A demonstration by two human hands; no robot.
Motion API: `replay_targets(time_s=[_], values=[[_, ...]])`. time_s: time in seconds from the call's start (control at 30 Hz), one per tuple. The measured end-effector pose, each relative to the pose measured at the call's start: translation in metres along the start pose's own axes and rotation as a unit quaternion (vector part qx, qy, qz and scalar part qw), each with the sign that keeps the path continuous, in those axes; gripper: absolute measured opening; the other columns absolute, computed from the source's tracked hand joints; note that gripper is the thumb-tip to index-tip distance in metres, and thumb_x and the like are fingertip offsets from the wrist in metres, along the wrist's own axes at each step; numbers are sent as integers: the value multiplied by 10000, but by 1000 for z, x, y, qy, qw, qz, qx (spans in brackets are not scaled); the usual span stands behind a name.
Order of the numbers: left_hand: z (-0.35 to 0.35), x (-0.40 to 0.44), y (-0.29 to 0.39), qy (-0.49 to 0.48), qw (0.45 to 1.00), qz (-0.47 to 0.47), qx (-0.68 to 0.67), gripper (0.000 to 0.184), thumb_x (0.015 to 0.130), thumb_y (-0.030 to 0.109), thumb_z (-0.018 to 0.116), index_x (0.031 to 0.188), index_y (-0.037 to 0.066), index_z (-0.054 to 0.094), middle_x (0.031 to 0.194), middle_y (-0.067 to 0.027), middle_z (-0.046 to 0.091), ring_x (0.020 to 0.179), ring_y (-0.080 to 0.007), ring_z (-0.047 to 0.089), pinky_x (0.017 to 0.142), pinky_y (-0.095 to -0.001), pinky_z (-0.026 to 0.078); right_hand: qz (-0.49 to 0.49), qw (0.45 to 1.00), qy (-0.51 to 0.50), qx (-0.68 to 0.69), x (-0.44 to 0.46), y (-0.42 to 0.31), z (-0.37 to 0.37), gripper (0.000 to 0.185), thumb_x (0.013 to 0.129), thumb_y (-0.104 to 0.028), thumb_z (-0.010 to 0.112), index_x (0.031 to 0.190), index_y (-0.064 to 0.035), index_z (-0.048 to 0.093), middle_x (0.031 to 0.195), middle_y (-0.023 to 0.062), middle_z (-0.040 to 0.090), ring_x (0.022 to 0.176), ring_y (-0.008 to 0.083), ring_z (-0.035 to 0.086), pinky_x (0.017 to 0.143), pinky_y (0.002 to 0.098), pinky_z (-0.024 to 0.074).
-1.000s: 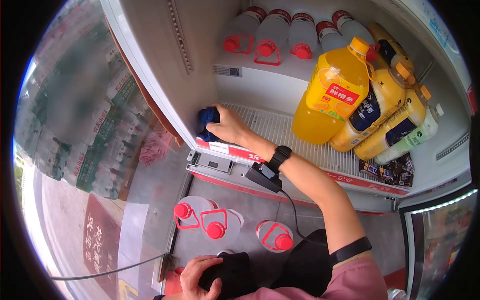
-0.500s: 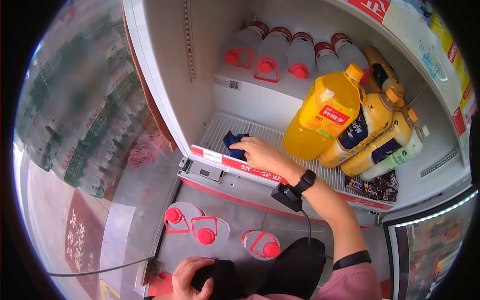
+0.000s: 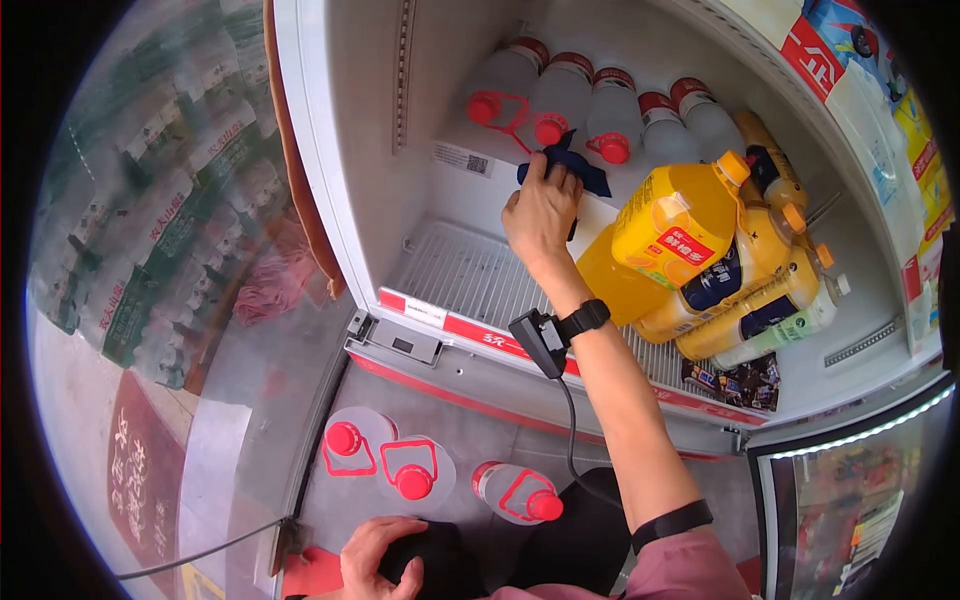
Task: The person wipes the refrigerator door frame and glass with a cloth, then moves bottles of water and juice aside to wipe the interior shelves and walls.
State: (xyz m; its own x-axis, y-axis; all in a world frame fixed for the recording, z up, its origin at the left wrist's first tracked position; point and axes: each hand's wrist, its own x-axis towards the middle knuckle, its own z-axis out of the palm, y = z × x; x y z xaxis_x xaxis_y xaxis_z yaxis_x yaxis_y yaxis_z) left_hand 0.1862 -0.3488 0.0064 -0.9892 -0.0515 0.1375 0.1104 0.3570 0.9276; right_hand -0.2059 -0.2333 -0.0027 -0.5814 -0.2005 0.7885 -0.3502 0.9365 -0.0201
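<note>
A dark blue cloth (image 3: 582, 172) is in my right hand (image 3: 543, 210), against the edge of the raised ledge inside the fridge. Just behind it stand clear bottles with red caps (image 3: 551, 126). A large orange juice bottle (image 3: 675, 225) is right of my right hand. My left hand (image 3: 380, 560) rests at my knee with thumb and fingers apart and holds nothing. Below my right wrist, a black adapter (image 3: 540, 342) with a cable hangs by the fridge's front edge.
The wire shelf (image 3: 460, 270) has a red front strip. Yellow bottles (image 3: 755, 320) and dark packets (image 3: 735, 383) lie at its right. Three large red-capped bottles (image 3: 413, 480) stand on the floor. Wrapped bottle packs (image 3: 180, 220) show through the glass at left.
My right hand has lifted the blue cloth from the wire shelf up to the ledge by the red-capped bottles. The view has shifted slightly. My left hand stays at my knee.
</note>
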Motion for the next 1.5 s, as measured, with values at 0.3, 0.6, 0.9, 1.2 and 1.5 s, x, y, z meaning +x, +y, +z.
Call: replay_targets(time_s=[0.3, 0.6, 0.9, 1.2, 1.5], values=[[-3, -1, 5, -9, 999, -26, 18, 312, 754, 67, 542, 1045, -45, 542, 986, -186, 589, 906, -305, 578, 820, -358, 447, -32, 963, -60, 261, 44, -76, 45, 444, 590, -20, 610, 1005, -33, 454, 882, 177, 537, 883, 341, 510, 817, 410, 408], [-2, -5, 4, 1, 1000, -28, -2, 309, 757, 53, 536, 1049, -50, 544, 990, -184, 591, 909, -297, 578, 834, -356, 443, -54, 955, -95, -276, -7, 10, 3, 546, 742, -273, 589, 1173, -2, 390, 1046, 328, 517, 951, 429, 544, 864, 473, 396], [-3, -5, 5, -11, 1000, -21, -6, 296, 758, 56, 533, 1034, -47, 551, 982, -186, 595, 909, -304, 581, 835, -354, 443, -141, 981, -133, -17, 11, -28, 14, 645, 531, -78, 747, 1086, -84, 419, 1060, 212, 530, 1018, 385, 505, 967, 487, 307], [-1, -17, 17, -17, 998, -57, 12, 296, 796, 36, 496, 1078, -51, 529, 998, -166, 594, 957, -264, 574, 863, -332, 434, -213, 963, -137, 92, 20, -36, 28, 592, 588, -113, 711, 1116, -136, 444, 1079, 184, 510, 1015, 354, 500, 950, 513, 299], [5, 16, 10, -114, 986, 49, 111, 273, 669, -4, 605, 939, -23, 567, 799, -123, 624, 715, -278, 608, 668, -330, 483, -47, 968, -101, -223, -27, 26, -3, 287, 800, -125, 484, 1083, -91, 448, 1105, 294, 507, 1011, 486, 496, 813, 580, 398]])
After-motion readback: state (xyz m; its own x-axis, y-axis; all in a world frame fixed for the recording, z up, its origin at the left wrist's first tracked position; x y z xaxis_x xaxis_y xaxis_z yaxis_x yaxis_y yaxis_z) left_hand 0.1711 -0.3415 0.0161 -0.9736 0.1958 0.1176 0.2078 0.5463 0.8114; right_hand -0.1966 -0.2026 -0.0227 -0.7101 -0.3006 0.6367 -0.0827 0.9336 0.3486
